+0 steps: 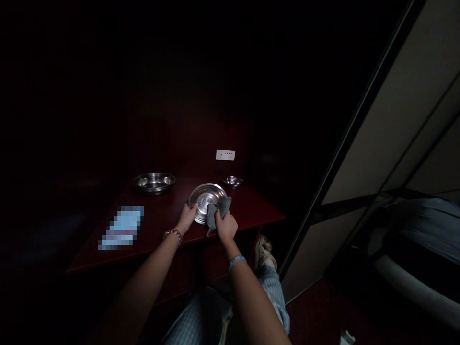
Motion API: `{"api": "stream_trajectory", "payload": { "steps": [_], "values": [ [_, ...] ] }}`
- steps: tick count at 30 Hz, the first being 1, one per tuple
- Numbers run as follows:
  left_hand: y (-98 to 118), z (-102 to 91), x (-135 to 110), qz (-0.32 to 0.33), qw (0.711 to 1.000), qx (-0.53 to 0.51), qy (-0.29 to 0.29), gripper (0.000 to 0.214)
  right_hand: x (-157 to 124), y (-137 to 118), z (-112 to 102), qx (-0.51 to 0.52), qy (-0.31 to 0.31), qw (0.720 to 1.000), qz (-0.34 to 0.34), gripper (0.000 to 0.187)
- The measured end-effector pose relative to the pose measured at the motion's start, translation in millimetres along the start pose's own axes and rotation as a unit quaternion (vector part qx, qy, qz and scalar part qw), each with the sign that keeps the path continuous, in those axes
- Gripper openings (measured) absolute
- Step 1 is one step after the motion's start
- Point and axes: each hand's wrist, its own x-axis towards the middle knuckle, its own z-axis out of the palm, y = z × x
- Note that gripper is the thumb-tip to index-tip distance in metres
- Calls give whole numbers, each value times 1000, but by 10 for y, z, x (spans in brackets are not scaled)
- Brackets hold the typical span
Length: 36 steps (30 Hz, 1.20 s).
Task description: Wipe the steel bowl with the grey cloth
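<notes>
A shiny round metal bowl is tilted toward me above the front part of the dark red table. My left hand grips its left rim, thumb on the inner side. In my right hand is a bunched grey cloth, pressed against the bowl's right side. The fingers of both hands are mostly hidden behind the bowl and the cloth.
A larger metal basin stands at the table's back left, a small metal dish at the back right. A blurred-out bluish flat item lies at left. Behind is a white wall socket; a pale panel rises at right.
</notes>
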Motion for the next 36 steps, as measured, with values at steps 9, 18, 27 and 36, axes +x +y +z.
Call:
{"api": "stream_trajectory", "payload": {
  "steps": [9,18,27,36],
  "values": [
    [-25,3,13,-16,1000,19,6,14,-17,-26,-47,0,-12,1000,9,44],
    [-28,8,-8,-14,1000,19,5,18,-31,-21,-63,2,-9,1000,2,43],
    [-3,22,-15,-14,1000,25,8,18,-16,-11,-39,7,-5,1000,6,42],
    [48,19,-34,-15,999,36,-9,19,-25,-12,-48,11,-3,1000,4,42]
  ]
}}
